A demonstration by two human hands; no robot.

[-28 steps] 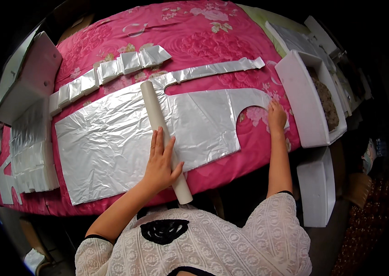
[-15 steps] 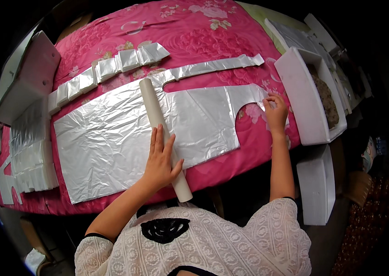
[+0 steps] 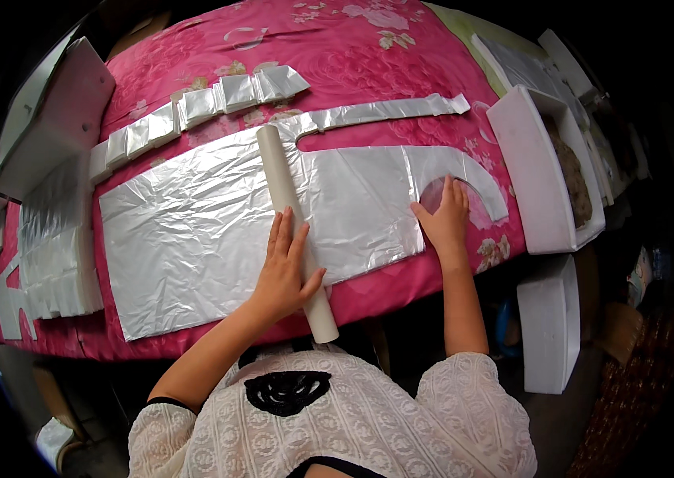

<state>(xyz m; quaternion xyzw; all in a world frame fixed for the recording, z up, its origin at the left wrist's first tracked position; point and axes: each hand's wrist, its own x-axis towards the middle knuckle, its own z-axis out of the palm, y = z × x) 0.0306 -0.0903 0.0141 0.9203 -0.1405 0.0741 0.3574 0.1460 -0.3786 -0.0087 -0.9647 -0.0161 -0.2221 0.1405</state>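
A pile of silvery plastic vest-style bags [image 3: 185, 247] lies flat on the pink floral cloth, its two long handles pointing right. Across it lies a pale cardboard-like tube [image 3: 275, 171], slanting from the far side to beyond the near table edge. My left hand [image 3: 279, 275] rests on the tube with its fingers stretched and thumb apart, not wrapped around it. By the curved cutout of the near handle, my right hand [image 3: 446, 219] is open, with fingers spread and nothing held. The handle's tip [image 3: 498, 209] lies on the cloth right of this hand.
Folded silvery plastic strips [image 3: 197, 107] form a row behind the bags. A white foam box [image 3: 74, 111] and stacked clear bags [image 3: 56, 255] are at the left. Another foam box [image 3: 532, 171] with brownish contents stands right, and a white foam piece [image 3: 548, 327] sits below it.
My right hand has let go of the near handle's tip and moved left to the cutout, its fingers opening. The handle now lies curved toward me. My left hand stays on the tube.
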